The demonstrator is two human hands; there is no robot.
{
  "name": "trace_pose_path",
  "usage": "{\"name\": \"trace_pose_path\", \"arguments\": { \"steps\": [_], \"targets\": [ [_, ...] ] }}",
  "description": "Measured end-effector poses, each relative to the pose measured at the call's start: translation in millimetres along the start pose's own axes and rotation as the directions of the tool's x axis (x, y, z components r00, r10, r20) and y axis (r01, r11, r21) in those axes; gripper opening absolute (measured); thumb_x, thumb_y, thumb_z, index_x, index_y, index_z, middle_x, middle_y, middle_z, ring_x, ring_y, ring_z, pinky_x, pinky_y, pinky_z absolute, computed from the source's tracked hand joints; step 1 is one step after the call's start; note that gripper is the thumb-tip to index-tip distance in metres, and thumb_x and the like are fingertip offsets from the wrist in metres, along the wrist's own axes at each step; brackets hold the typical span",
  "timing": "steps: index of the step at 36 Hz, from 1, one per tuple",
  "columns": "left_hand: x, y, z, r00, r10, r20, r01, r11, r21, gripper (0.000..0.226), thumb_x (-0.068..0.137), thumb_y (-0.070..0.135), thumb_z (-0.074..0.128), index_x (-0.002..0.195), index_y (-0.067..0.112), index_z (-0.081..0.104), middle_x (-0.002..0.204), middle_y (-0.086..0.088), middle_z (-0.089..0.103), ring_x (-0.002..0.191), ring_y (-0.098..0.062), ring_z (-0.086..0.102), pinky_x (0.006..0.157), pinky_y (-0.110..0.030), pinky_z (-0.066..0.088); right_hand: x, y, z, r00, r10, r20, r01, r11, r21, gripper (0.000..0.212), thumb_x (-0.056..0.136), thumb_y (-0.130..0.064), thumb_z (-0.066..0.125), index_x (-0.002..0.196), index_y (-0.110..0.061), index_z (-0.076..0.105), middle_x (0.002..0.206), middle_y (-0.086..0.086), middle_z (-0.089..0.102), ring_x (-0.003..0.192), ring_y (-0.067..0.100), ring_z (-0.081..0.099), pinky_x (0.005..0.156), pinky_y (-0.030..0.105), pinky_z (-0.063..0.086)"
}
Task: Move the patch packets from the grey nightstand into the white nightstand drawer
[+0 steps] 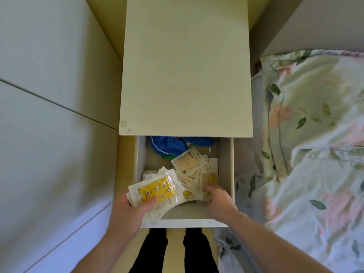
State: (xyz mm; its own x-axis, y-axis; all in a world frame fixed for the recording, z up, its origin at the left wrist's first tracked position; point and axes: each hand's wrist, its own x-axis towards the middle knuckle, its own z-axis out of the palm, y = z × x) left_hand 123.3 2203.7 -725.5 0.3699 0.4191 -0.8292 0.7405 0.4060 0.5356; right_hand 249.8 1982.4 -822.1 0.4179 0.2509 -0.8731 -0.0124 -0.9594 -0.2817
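The depositing step appears to be underway. At the front-left corner of the open white nightstand drawer [228,174], the left hand [126,211] is gripping a stack of clear packets with a yellow star-printed patch [155,191], thumb on top. At the front-right, the right hand [218,198], fingers curled, is touching the loose pile of cream patch packets [189,164]. Next move probably calls for releasing the stack onto the pile.

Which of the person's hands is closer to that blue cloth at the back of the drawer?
Right. The right hand lies in the drawer, below the blue cloth. The left hand sits farther forward, holding a yellow packet.
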Motion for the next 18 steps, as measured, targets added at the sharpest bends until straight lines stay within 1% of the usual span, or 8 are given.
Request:
{"name": "trace_pose_path", "arguments": {
  "steps": [2,3,5,7,9,11,14,18],
  "targets": [
    [-1,1,1,1.000,-0.014,0.009,0.014,1.000,-0.004,0.022,0.081,0.020,0.082,0.102,0.023,0.075,0.094,0.009,0.079,0.085,-0.009,0.075,0.070,-0.027,0.056,-5,-2,2,0.999,0.035,-0.017,-0.030,0.972,0.234,0.052,0.096,-0.006,0.055,0.141,-0.032,0.055,0.145,-0.005,0.053,0.122,0.015,0.058,0.083,0.013,0.051],
    [-2,1,1,1.000,-0.022,0.019,0.023,1.000,-0.016,0.022,0.081,0.019,0.082,0.102,0.022,0.075,0.094,0.007,0.079,0.086,-0.010,0.075,0.073,-0.029,0.057,-8,-6,2,0.999,0.052,0.001,-0.048,0.910,0.411,0.043,0.099,-0.012,0.057,0.135,-0.035,0.060,0.141,-0.006,0.058,0.121,0.014,0.059,0.085,0.015,0.050],
    [-2,2,3,0.998,-0.039,0.050,0.041,0.998,-0.041,0.023,0.082,0.018,0.080,0.104,0.021,0.076,0.097,0.004,0.079,0.091,-0.014,0.076,0.082,-0.036,0.058,-16,-17,1,0.993,0.063,0.104,-0.119,0.685,0.719,0.026,0.102,-0.023,0.059,0.125,-0.036,0.065,0.131,-0.005,0.067,0.119,0.017,0.064,0.102,0.030,0.051],
    [-3,3,6,0.995,-0.054,0.082,0.059,0.996,-0.061,0.021,0.084,0.019,0.078,0.105,0.021,0.076,0.100,0.003,0.079,0.093,-0.016,0.075,0.087,-0.041,0.058,-28,-28,-3,0.974,-0.009,0.225,-0.198,0.443,0.874,0.024,0.106,-0.030,0.053,0.127,-0.029,0.065,0.122,0.000,0.074,0.112,0.022,0.071,0.105,0.042,0.053],
    [-3,3,10,0.992,-0.067,0.111,0.076,0.994,-0.075,0.020,0.087,0.021,0.075,0.106,0.021,0.076,0.101,0.003,0.079,0.093,-0.016,0.075,0.088,-0.042,0.058,-40,-35,-7,0.951,-0.115,0.288,-0.240,0.314,0.919,0.030,0.108,-0.032,0.046,0.131,-0.023,0.063,0.122,0.009,0.074,0.113,0.028,0.071,0.103,0.047,0.054],
    [-3,3,16,0.988,-0.070,0.134,0.081,0.994,-0.078,0.018,0.089,0.022,0.073,0.107,0.021,0.076,0.101,0.003,0.079,0.093,-0.016,0.075,0.086,-0.041,0.058,-47,-39,-8,0.935,-0.172,0.311,-0.257,0.278,0.926,0.034,0.109,-0.030,0.042,0.133,-0.015,0.062,0.124,0.015,0.072,0.115,0.032,0.069,0.102,0.050,0.054],
    [-3,1,23,0.987,-0.068,0.144,0.079,0.994,-0.072,0.016,0.091,0.024,0.071,0.107,0.023,0.076,0.101,0.004,0.078,0.095,-0.016,0.075,0.084,-0.040,0.058,-50,-44,-9,0.940,-0.156,0.303,-0.263,0.234,0.936,0.031,0.108,-0.021,0.044,0.129,-0.006,0.063,0.121,0.018,0.073,0.113,0.034,0.070,0.099,0.051,0.056],
    [0,-1,30,0.991,-0.047,0.122,0.054,0.997,-0.051,0.017,0.092,0.032,0.069,0.108,0.028,0.076,0.103,0.007,0.078,0.096,-0.014,0.075,0.086,-0.045,0.060,-47,-43,-14,0.961,-0.071,0.269,-0.252,0.181,0.951,0.023,0.105,-0.017,0.054,0.122,-0.007,0.065,0.114,0.015,0.076,0.107,0.031,0.073,0.095,0.047,0.058]
  ]
}}
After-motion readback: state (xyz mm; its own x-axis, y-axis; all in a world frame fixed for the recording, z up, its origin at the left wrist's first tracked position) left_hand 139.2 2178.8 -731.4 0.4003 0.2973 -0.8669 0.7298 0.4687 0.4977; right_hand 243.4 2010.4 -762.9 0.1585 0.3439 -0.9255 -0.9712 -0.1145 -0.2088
